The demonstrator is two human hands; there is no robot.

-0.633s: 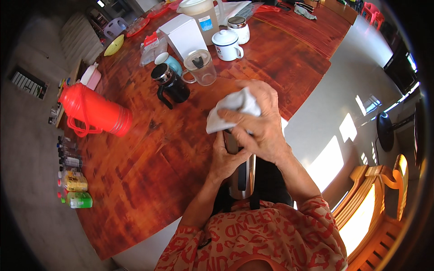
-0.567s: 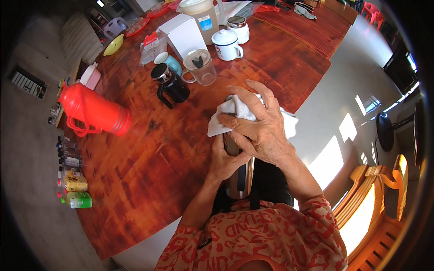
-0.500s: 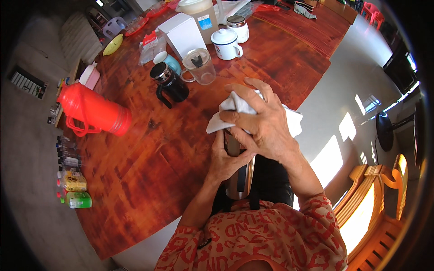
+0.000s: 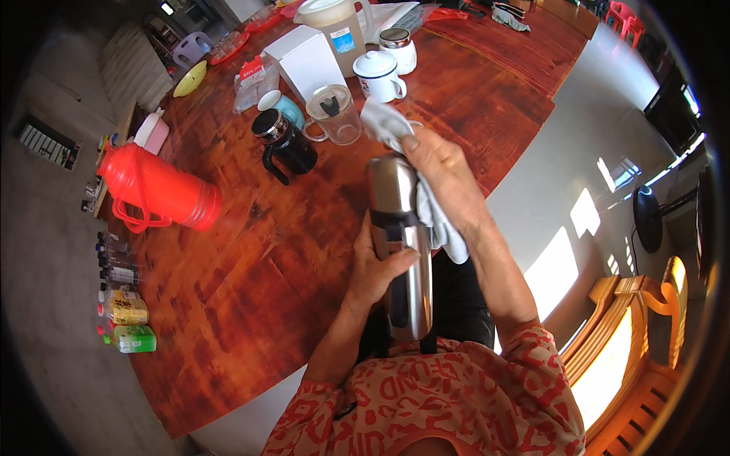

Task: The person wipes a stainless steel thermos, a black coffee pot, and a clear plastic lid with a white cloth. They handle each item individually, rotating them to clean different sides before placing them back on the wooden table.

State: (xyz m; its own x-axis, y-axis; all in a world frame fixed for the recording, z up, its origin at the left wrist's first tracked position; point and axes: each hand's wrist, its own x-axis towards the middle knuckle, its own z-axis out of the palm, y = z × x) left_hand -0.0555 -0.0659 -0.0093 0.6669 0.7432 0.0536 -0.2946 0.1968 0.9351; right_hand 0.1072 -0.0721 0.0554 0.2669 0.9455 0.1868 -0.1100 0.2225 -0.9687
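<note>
A tall steel flask [image 4: 401, 251] with a black band stands upright in front of my chest, over the near edge of the red-brown wooden table [image 4: 251, 251]. My left hand [image 4: 376, 266] grips its middle from the left. My right hand [image 4: 445, 178] presses a white cloth [image 4: 426, 201] against the flask's upper right side, the cloth trailing above and below my fingers.
A red thermos jug [image 4: 156, 190] lies on the left of the table. Behind the flask stand a black mug [image 4: 285, 144], a glass mug [image 4: 334, 114], a white enamel pot [image 4: 379, 74], a white box [image 4: 308, 59] and a pitcher [image 4: 338, 23]. Small bottles [image 4: 122, 311] line the table's left edge. A wooden chair [image 4: 639, 342] sits at the right.
The flask has been raised and its top uncovered. My right hand with the cloth has slid from over the top to the flask's upper right side.
</note>
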